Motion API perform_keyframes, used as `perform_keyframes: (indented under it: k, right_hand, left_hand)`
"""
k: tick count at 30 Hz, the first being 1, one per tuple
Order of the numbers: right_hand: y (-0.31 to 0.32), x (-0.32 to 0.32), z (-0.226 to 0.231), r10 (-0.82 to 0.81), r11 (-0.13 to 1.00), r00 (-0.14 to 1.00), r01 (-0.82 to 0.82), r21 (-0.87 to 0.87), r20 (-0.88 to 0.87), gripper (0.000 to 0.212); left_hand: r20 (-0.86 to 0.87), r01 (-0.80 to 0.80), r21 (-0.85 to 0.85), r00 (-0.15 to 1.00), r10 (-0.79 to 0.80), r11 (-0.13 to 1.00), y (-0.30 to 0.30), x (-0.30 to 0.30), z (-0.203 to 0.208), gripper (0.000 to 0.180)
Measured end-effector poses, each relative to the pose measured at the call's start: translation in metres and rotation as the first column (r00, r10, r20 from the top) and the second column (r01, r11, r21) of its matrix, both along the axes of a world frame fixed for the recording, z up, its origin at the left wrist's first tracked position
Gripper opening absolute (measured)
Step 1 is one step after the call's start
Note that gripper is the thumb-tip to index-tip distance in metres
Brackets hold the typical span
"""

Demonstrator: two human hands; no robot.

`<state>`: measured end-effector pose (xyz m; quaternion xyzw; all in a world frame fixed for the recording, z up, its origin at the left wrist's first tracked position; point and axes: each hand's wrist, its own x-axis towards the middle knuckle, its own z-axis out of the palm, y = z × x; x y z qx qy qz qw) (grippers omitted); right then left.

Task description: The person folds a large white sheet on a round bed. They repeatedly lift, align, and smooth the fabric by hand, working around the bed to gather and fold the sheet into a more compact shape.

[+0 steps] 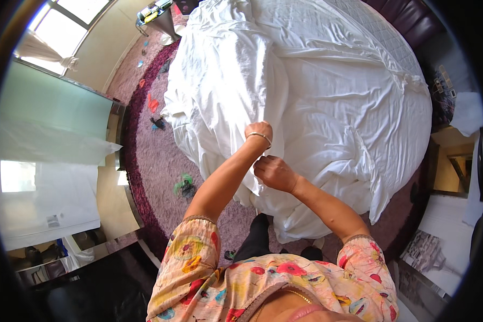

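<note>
The left hand, with a bangle on its wrist, and the right hand, near it, both hold bunched white sheet on the bed.

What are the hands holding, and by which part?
The left hand and right hand grip the white sheet along an edge or fold; which is unclear.

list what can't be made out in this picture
All in the head view:
Left hand: fingertips hidden by its own closed fist.
Right hand: fingertips hidden under its own curled fingers.
Quilted mattress: mostly hidden by the white sheet.
Red item on the rug: too small to identify.
Window: outside lost in glare, frame cut off by the picture's dark rim.
</note>
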<state>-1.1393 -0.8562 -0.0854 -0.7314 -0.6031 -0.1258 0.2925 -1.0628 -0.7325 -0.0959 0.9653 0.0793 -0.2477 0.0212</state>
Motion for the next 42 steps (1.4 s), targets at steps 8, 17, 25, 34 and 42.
perform_keyframes:
  k: [8, 17, 25, 34, 42]
  right_hand:
    - [-0.074, 0.017, -0.01, 0.138, 0.985, 0.99, -0.141, 0.101, 0.038, 0.008]
    - [-0.26, 0.127, 0.036, -0.236, 0.92, 0.971, 0.214, 0.329, 0.03, 0.019]
    - [-0.316, 0.169, 0.004, -0.229, 0.947, 0.973, 0.217, 0.237, 0.026, 0.026]
    - [-0.359, 0.115, 0.04, -0.202, 0.896, 0.969, 0.243, 0.373, -0.145, 0.02]
    - [-0.41, 0.019, 0.059, -0.123, 0.973, 0.99, 0.134, 0.187, -0.068, 0.004]
  left_hand:
    - [0.31, 0.0, -0.199, 0.948, 0.063, 0.98, -0.052, -0.002, 0.003, 0.017]
    - [0.076, -0.059, -0.957, 0.892, 0.446, 0.283, -0.255, -0.06, 0.075, 0.028]
    - [0.349, 0.154, -0.852, 0.879, 0.324, 0.501, -0.358, -0.111, 0.109, 0.027]
    - [0.216, 0.146, -0.773, 0.976, 0.039, 0.618, -0.404, -0.193, 0.048, 0.03]
    - [0.821, 0.118, -0.441, 0.453, 0.347, 0.89, -0.442, -0.196, 0.088, 0.042]
